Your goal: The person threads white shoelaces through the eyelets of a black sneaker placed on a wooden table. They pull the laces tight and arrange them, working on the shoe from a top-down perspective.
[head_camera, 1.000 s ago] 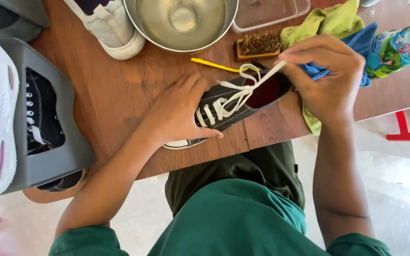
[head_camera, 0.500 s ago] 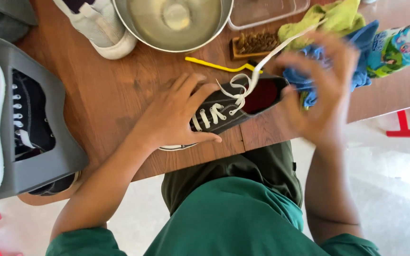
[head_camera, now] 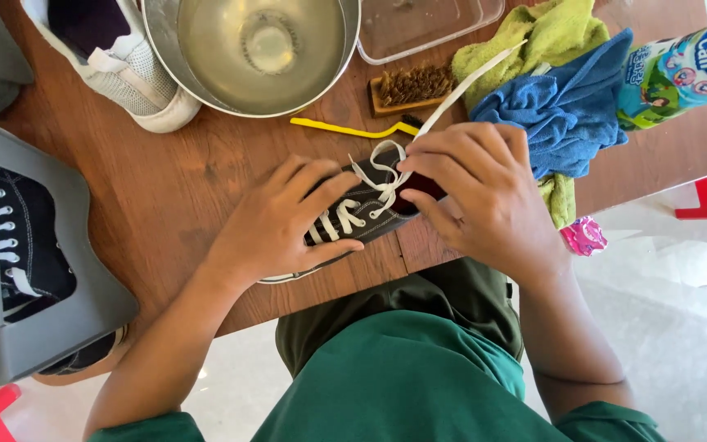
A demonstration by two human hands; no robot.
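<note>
The left hand (head_camera: 276,225) lies flat, fingers spread, over the toe of a black sneaker (head_camera: 353,217) at the table's (head_camera: 165,188) near edge, hiding most of it. The right hand (head_camera: 480,196) pinches a white lace (head_camera: 452,94) between curled fingers; the lace runs toward one o'clock. The right hand also covers the shoe's heel. At two o'clock, beyond a blue cloth (head_camera: 566,110), a colourful plastic packet (head_camera: 681,69) is cut off by the frame. A steel bowl (head_camera: 255,45) at twelve o'clock is partly cropped.
</note>
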